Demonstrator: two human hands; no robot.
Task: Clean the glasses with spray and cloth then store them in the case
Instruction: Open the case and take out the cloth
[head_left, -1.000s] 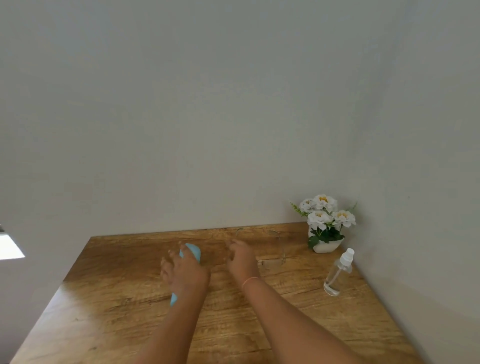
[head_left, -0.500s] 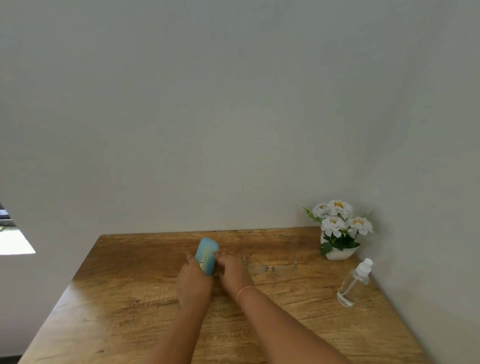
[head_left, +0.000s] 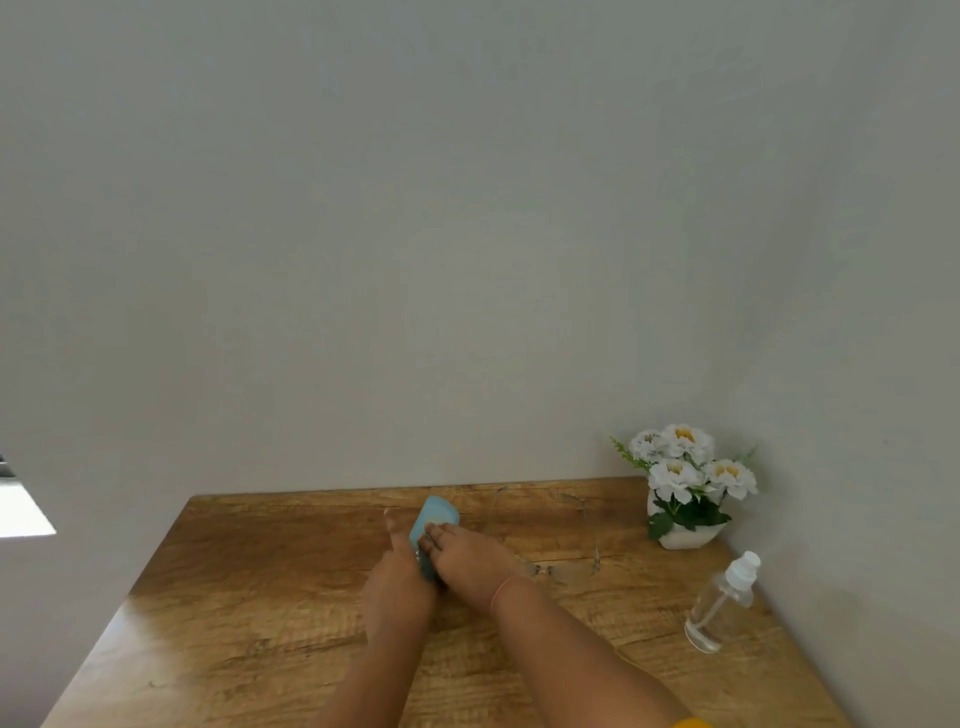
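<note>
A light blue glasses case (head_left: 435, 522) stands tilted between both hands near the middle of the wooden table (head_left: 249, 597). My left hand (head_left: 397, 577) grips its left side, thumb raised along it. My right hand (head_left: 470, 553) holds its right side with fingertips on the case's face. Thin clear-framed glasses (head_left: 563, 551) lie on the table just right of my right hand, temples pointing toward the wall. A clear spray bottle (head_left: 722, 605) with a white cap stands at the right edge. No cloth is visible.
A white pot of white artificial flowers (head_left: 683, 488) sits in the back right corner against the wall. Grey walls close the table at the back and right. A bright window ledge (head_left: 21, 514) shows at far left.
My right hand came left onto the case and both hands now hold it, raised on end. The camera view shifted, so the objects sit further right in frame.
</note>
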